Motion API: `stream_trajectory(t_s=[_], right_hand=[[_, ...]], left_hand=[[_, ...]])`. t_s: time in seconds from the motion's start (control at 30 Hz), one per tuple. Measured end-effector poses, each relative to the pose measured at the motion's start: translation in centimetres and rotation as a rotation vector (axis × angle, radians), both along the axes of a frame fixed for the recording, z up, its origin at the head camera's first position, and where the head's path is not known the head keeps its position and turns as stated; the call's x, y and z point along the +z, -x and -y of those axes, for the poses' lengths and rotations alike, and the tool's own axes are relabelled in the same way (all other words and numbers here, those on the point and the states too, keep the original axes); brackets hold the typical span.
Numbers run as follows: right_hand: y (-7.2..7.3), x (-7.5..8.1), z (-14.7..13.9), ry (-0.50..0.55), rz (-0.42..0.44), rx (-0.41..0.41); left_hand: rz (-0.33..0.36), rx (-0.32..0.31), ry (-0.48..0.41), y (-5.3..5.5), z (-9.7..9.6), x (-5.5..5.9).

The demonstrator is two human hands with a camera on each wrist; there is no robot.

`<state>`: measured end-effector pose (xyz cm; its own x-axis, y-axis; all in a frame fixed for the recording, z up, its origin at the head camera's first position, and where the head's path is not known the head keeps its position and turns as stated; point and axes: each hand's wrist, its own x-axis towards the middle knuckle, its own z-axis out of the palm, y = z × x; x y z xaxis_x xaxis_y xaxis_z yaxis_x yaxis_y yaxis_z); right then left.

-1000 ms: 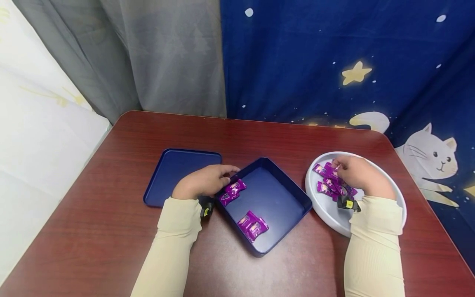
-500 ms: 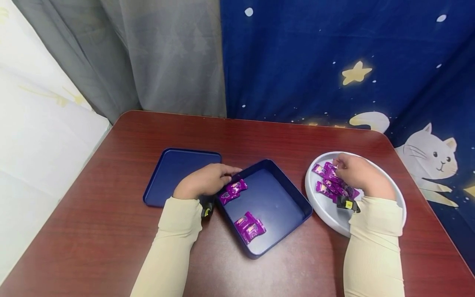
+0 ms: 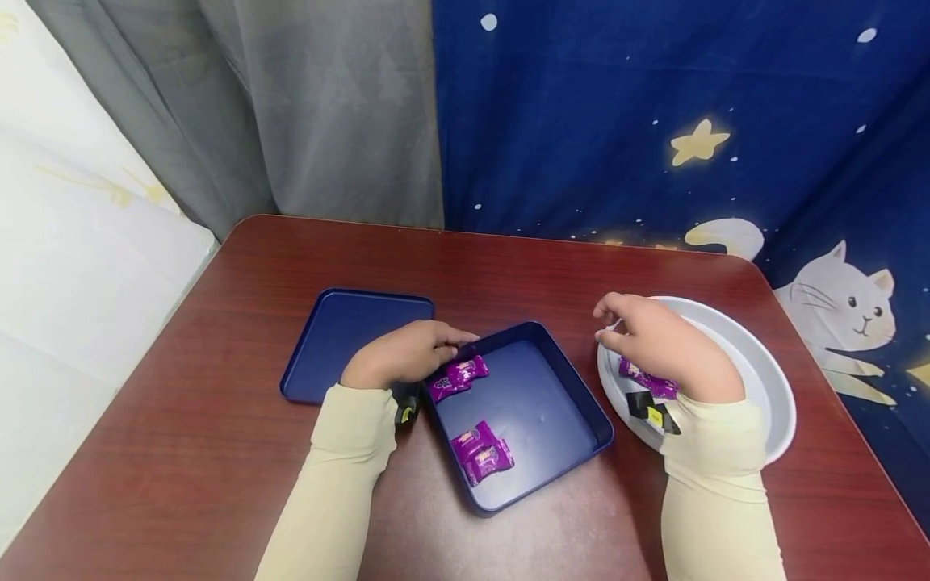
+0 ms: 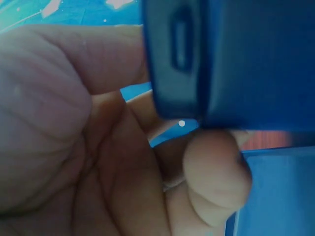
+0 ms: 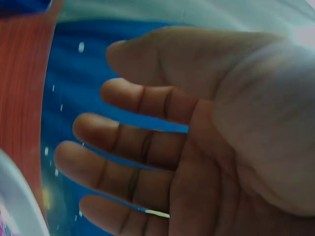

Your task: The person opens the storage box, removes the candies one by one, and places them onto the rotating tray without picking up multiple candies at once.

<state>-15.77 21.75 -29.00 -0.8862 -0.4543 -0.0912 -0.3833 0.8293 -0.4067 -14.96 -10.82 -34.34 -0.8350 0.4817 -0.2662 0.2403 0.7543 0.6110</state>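
My left hand (image 3: 400, 353) grips the left corner of a square navy box (image 3: 541, 403), thumb at the wall and fingers along the rim. In the left wrist view the box wall (image 4: 256, 64) rises past the thumb, with a curled finger below its edge. Two small groups of purple wrapped candies (image 3: 483, 452) lie along the box's left side. My right hand (image 3: 668, 343) hovers over the left rim of a round white tray (image 3: 773, 379), fingers spread a little and holding nothing. Purple candies (image 3: 647, 379) show in the tray, partly hidden by that hand.
A flat navy lid (image 3: 327, 347) lies on the reddish-brown table (image 3: 218, 452), partly behind my left hand. Grey and blue curtains (image 3: 581, 105) hang beyond the table's far edge.
My right hand has left the candies in the tray and moved left to the tray's rim. The box has turned slightly clockwise in my left hand's grip.
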Motion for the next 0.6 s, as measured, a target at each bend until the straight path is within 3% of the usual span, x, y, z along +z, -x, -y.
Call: stream_trajectory(t_s=[0.1, 0.33, 0.6], right_hand=[[-0.5, 0.1, 1.7, 0.015, -0.005, 0.059], [-1.5, -0.7, 5.7, 0.030, -0.089, 0.278], [-2.1, -1.8, 8.8, -0.056, -0.075, 0.360]], left_hand=[[-0.001, -0.015, -0.001, 0.0, 0.0, 0.0], [-0.016, -0.023, -0.004, 0.3, -0.2, -0.2], [-0.024, -0.021, -0.018, 0.3, -0.4, -0.1]])
